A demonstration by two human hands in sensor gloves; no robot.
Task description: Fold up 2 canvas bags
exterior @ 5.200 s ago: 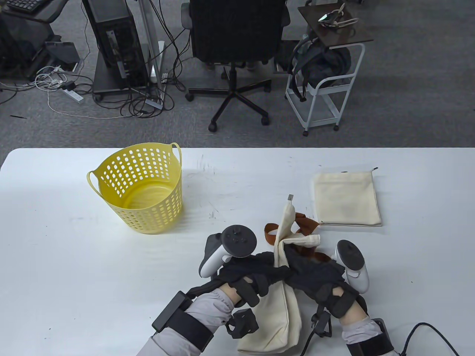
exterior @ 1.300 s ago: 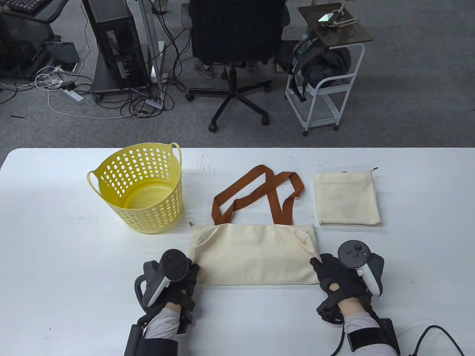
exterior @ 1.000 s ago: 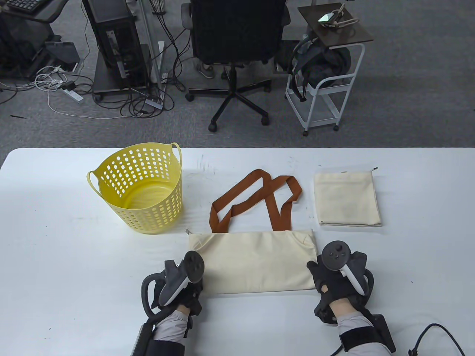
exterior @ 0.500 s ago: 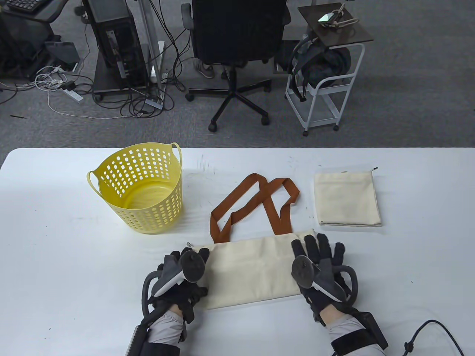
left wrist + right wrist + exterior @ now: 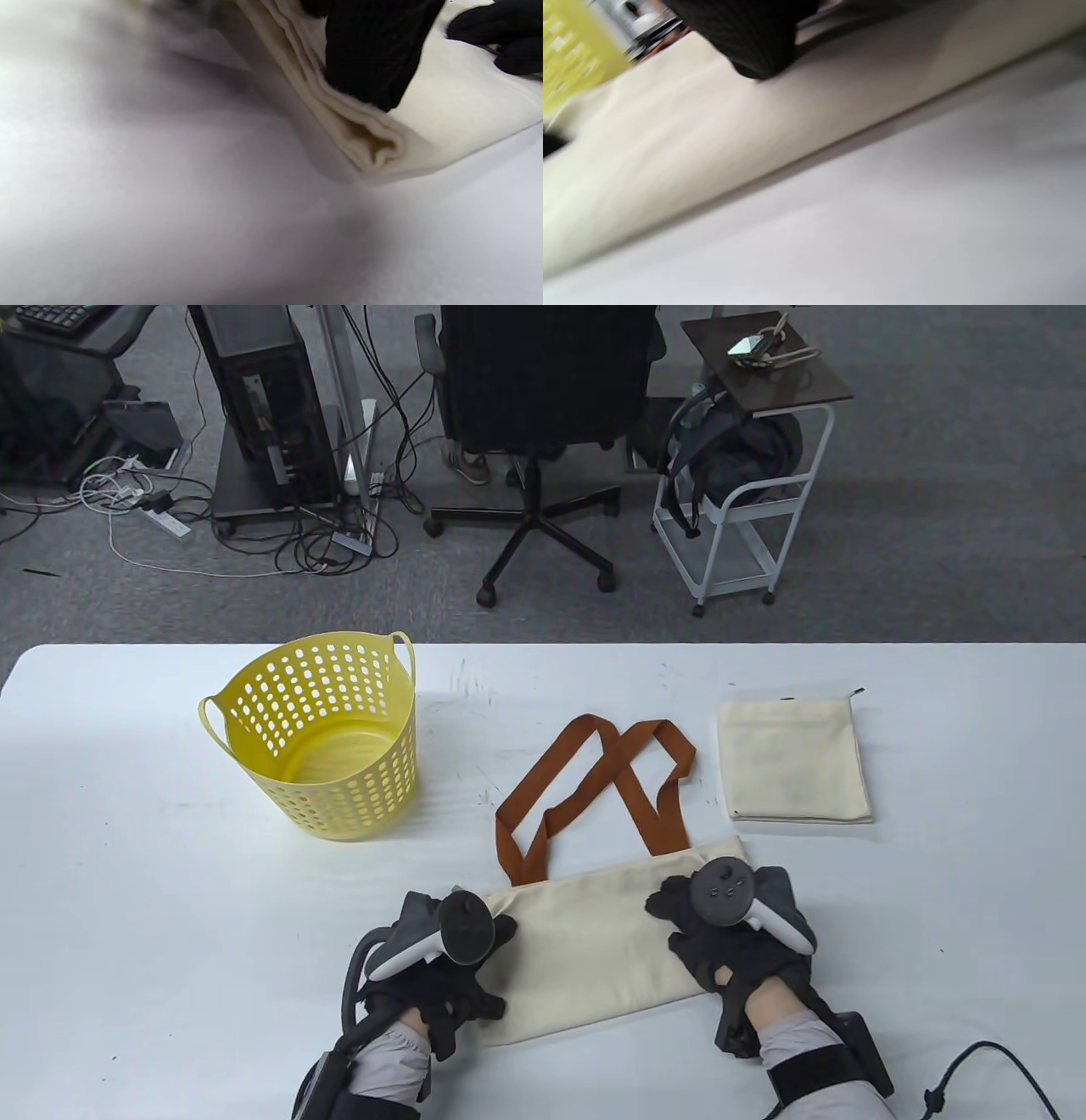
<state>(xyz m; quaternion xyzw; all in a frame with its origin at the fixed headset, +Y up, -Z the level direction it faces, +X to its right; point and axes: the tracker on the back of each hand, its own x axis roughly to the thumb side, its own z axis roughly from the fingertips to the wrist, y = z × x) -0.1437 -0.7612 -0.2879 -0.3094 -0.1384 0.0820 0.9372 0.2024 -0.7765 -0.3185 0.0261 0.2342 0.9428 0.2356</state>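
A cream canvas tote bag (image 5: 594, 942) with brown straps (image 5: 653, 806) lies flat near the table's front edge, turned a little counter-clockwise, straps pointing away. My left hand (image 5: 496, 937) is on its left end. In the left wrist view a finger (image 5: 369, 55) lies on top of the bag's corner (image 5: 445, 106), which is raised slightly off the table. My right hand (image 5: 670, 903) rests on the bag's right end. In the right wrist view a fingertip (image 5: 755, 38) presses on the flat bag (image 5: 712, 140). A second cream bag (image 5: 793, 759), folded, lies at the right.
A yellow perforated basket (image 5: 318, 746) stands empty at the table's left and shows blurred in the right wrist view (image 5: 572, 55). A cable (image 5: 984, 1069) trails at the front right corner. Beyond the table's far edge stand a chair and a cart.
The crumpled bag has been spread flat with its straps away from me. In the last half second both hands turned it counter-clockwise and the right hand's fingers drew back from its far edge.
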